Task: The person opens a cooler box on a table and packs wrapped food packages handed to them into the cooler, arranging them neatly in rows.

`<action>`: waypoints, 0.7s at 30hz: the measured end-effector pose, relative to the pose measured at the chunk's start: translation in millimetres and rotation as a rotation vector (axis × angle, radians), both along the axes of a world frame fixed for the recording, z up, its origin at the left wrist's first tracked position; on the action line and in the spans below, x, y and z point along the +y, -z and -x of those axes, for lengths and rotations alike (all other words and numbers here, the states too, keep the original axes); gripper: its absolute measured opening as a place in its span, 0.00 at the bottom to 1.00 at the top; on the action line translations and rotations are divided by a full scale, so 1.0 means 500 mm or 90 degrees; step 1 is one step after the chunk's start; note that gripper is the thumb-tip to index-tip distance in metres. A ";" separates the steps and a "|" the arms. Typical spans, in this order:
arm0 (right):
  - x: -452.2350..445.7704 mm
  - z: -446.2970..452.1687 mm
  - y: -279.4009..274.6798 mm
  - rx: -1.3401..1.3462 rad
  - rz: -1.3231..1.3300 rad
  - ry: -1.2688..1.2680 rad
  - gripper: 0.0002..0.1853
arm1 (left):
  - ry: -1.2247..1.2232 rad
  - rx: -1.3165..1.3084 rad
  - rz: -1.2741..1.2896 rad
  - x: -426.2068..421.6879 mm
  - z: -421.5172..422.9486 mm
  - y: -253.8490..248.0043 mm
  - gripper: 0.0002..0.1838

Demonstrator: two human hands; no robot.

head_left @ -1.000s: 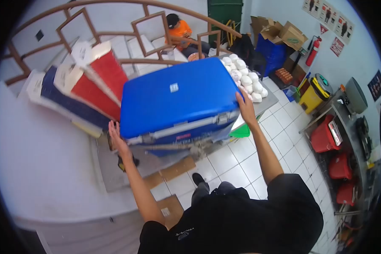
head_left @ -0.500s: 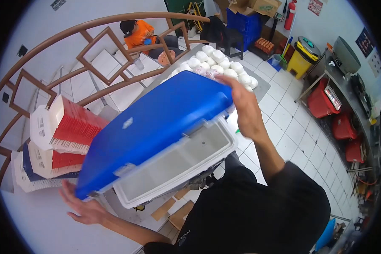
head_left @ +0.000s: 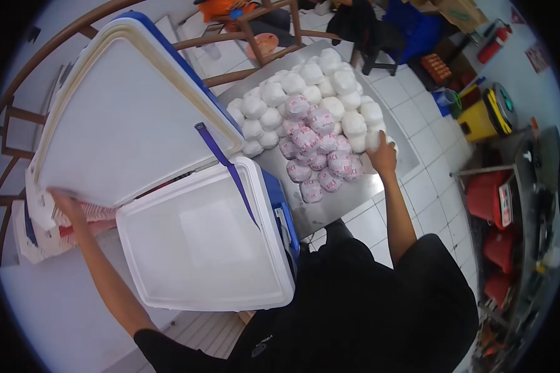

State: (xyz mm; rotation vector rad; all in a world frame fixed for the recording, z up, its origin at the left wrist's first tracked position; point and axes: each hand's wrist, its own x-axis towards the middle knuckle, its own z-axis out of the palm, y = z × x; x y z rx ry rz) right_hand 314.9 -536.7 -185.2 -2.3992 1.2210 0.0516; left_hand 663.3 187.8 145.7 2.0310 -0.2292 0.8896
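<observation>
A blue cooler (head_left: 275, 186) stands with its lid up, and its white inside (head_left: 199, 242) shows. The raised lid (head_left: 130, 118) leans back, its white underside facing me. My left hand (head_left: 66, 208) is at the lid's lower left edge; its fingers are blurred and partly hidden. My right hand (head_left: 381, 155) touches the right side of a pile of white wrapped balls (head_left: 311, 78) on a metal table (head_left: 308, 214). Several pink-printed wrapped balls (head_left: 317, 143) lie in front of them. A purple strap (head_left: 230, 168) hangs between lid and cooler.
Stacked folded cartons (head_left: 43, 236) stand behind the lid at the left. A brown railing (head_left: 25, 152) curves behind. A person in orange (head_left: 221, 9) sits beyond it, near a pink basin (head_left: 262, 45). At the right are a yellow bin (head_left: 482, 118) and shelves with red buckets (head_left: 488, 196).
The cooler's lid has swung fully up, baring the inside. My right hand has left the lid and moved to the wrapped balls. My left hand has moved up and left with the lid.
</observation>
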 end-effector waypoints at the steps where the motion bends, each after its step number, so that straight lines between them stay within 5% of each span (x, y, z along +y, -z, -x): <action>1: -0.005 -0.004 -0.008 -0.002 0.021 0.007 0.46 | -0.049 0.027 0.042 -0.027 -0.022 -0.007 0.35; 6: -0.112 0.007 0.055 -0.176 -0.080 -0.070 0.40 | -0.143 0.100 0.048 -0.049 -0.078 0.004 0.30; 12: -0.073 -0.002 -0.075 -0.244 -0.452 0.100 0.40 | -0.209 -0.029 -0.049 -0.021 -0.096 0.040 0.26; 21: 0.061 -0.056 -0.236 -0.360 -0.525 0.036 0.36 | -0.138 0.093 0.103 -0.123 0.039 -0.030 0.40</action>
